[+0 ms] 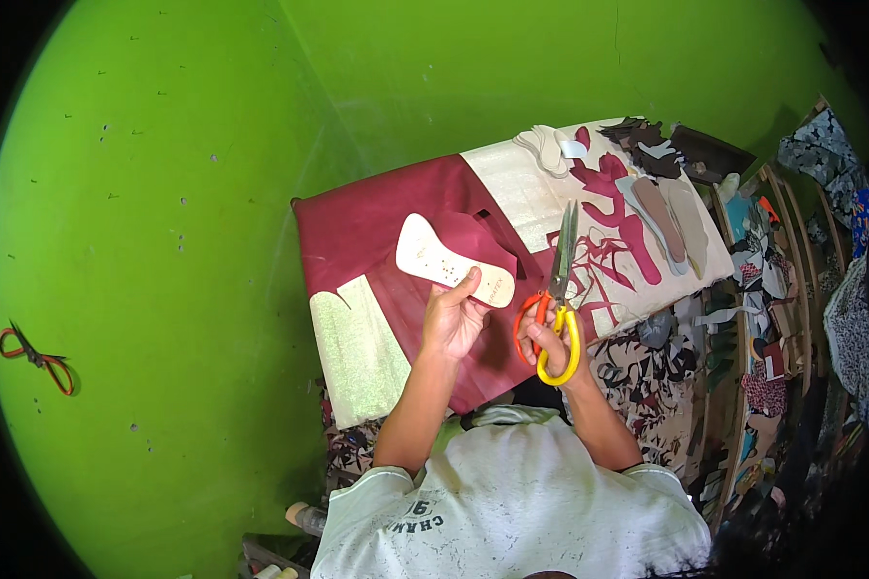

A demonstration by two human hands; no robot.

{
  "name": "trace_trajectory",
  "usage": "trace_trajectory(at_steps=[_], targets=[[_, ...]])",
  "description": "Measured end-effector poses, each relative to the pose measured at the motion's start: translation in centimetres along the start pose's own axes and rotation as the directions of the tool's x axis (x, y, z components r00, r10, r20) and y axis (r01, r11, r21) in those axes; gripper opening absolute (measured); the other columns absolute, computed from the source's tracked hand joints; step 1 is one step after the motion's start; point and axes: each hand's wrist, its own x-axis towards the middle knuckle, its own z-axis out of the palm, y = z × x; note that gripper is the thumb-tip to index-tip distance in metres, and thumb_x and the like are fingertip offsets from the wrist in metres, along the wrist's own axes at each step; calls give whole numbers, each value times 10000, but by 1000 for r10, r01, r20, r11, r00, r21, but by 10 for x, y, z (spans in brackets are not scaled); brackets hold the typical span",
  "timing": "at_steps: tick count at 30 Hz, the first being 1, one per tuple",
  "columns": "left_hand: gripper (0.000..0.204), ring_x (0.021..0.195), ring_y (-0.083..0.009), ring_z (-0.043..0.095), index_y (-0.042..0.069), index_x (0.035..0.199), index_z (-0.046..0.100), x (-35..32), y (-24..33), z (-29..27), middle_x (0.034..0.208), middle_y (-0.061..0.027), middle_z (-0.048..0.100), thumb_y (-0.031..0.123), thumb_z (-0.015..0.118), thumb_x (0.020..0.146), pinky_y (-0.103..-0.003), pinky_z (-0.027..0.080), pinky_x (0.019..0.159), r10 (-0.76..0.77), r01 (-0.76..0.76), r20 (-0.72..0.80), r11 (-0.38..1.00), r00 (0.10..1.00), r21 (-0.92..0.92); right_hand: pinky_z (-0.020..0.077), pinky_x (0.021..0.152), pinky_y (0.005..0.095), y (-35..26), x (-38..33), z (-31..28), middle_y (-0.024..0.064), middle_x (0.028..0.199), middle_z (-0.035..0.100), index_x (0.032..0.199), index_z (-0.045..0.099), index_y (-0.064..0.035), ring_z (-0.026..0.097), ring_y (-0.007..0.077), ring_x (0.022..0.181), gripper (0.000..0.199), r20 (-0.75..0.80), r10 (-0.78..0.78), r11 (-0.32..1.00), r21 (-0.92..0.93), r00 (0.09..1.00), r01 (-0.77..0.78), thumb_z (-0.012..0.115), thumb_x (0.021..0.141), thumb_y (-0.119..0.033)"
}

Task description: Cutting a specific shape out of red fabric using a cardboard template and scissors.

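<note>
My left hand [451, 320] presses a pale, sole-shaped template [451, 261] flat onto a sheet of dark red material [377, 232], thumb on its near end. My right hand [548, 340] grips large scissors [558, 289] by their orange and yellow handles. The blades point away from me and look nearly closed, just right of the template. The sheet lies on a pale work board [362, 352].
Cut dark red scraps [613, 207] and a row of sole-shaped pieces [671, 217] lie on the board's far right. A stack of pale soles [546, 147] sits at its far edge. Offcuts [743, 318] pile up on the right. Small orange-handled scissors [37, 359] hang on the green wall.
</note>
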Motion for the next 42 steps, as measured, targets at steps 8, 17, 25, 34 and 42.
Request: trace_trajectory(at_steps=[8, 17, 25, 34, 42], targets=[[162, 919, -171, 608, 53, 1019, 534, 3, -14, 18, 970, -73, 604, 23, 551, 861, -310, 542, 804, 229, -247, -108, 950, 967, -193, 414, 602, 251, 44, -7, 18, 105, 919, 518, 1115, 360, -1, 478, 122, 682, 472, -50, -109, 991, -83, 993, 104, 512, 859, -367], [166, 972, -212, 586, 3, 1008, 538, 2, -15, 38, 1018, -106, 588, 10, 572, 846, -349, 510, 885, 390, -438, -247, 880, 887, -185, 416, 743, 327, 30, -14, 31, 154, 910, 493, 1141, 361, 72, 499, 216, 828, 638, 48, -102, 850, -514, 994, 112, 568, 833, -447], [179, 942, -210, 586, 31, 993, 535, 1, -23, 38, 975, -89, 580, 14, 602, 828, -381, 511, 872, 438, -479, -259, 869, 861, -124, 405, 631, 325, 30, -9, 33, 126, 811, 485, 1096, 380, 69, 475, 190, 714, 615, 47, -101, 865, -489, 994, 111, 548, 837, -462], [218, 926, -223, 589, 58, 1005, 512, -2, -28, 35, 979, -89, 568, 12, 614, 819, -423, 527, 834, 429, -484, -297, 863, 853, -146, 389, 644, 339, 37, -7, 33, 143, 800, 468, 1023, 423, 50, 470, 224, 718, 550, 74, -184, 799, -570, 980, 192, 407, 882, -482], [218, 912, -221, 588, 54, 1011, 509, -2, -28, 32, 970, -93, 566, 10, 609, 822, -441, 531, 824, 426, -484, -302, 861, 853, -154, 372, 632, 380, 54, -7, 30, 171, 777, 454, 949, 418, 49, 454, 256, 691, 483, 100, -234, 787, -564, 967, 249, 377, 899, -430]])
